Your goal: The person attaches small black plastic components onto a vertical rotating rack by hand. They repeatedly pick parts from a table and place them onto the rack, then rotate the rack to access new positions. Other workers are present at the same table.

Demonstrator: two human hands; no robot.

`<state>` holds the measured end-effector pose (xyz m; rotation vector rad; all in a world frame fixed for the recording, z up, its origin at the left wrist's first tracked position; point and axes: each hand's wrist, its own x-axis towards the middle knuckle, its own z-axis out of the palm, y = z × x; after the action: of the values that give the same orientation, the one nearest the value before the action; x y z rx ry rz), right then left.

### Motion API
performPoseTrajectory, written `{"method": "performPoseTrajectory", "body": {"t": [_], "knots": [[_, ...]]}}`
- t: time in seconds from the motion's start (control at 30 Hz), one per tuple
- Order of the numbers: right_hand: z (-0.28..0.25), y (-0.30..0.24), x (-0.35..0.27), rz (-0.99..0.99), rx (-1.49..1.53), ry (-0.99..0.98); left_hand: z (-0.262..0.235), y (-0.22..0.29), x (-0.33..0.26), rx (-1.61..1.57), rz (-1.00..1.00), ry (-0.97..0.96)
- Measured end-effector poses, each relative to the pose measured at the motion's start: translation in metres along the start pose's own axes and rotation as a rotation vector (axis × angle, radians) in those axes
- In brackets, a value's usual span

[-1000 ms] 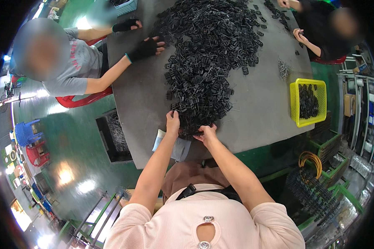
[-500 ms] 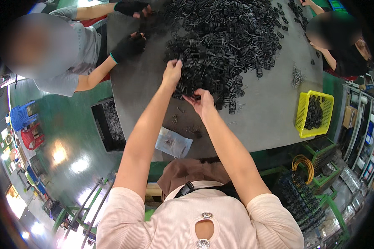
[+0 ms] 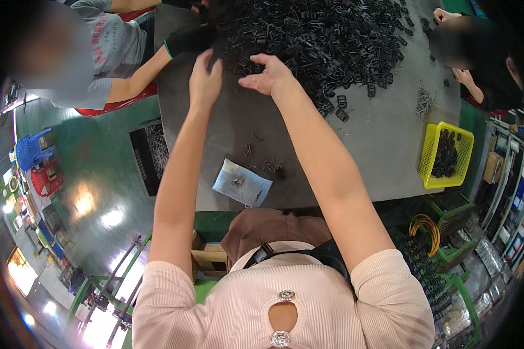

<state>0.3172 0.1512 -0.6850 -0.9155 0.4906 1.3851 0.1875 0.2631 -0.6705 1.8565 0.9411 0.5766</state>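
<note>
two bare hands of mine reach over the grey table [image 3: 361,160], close by the heap of black parts [image 3: 332,46] that spreads across its far middle. my left hand [image 3: 205,86] is to the left of the heap, open, fingers stretched forward and thumb apart, and i see nothing in it. a co-worker's black-gloved hand [image 3: 192,42] is just beyond its fingertips; whether the two touch, i cannot tell. my right hand [image 3: 270,77] is at the heap's near left edge, open too, thumb and fingers spread toward my left; i can't tell if it brushes the parts behind it. nearer me than the heap lie some thin wire pieces [image 3: 272,166] and, closer still, a pale blue packet [image 3: 248,185]. right of the heap are a small pile of silvery wires [image 3: 425,103] and, nearer me, a yellow basket [image 3: 427,156] with more black parts inside.
</note>
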Motion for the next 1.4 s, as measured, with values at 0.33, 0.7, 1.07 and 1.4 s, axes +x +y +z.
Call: {"method": "performPoseTrajectory", "body": {"t": [0.33,0.7,1.07,1.4], "knots": [[-0.168,0.043,-0.197,-0.188,-0.303,0.132,-0.082,-0.060,-0.277,0.289,-0.270,-0.119],[-0.353,0.114,-0.624,-1.116,-0.132,1.101,0.047,0.064,-0.222,0.030,-0.085,-0.631],[-0.605,0.168,-1.083,-1.721,-0.051,2.304,0.252,0.218,-0.435,0.145,0.417,-0.911],[-0.656,0.110,-1.147,-1.894,0.190,1.680,0.304,0.296,-0.571,0.265,0.760,-1.031]]}}
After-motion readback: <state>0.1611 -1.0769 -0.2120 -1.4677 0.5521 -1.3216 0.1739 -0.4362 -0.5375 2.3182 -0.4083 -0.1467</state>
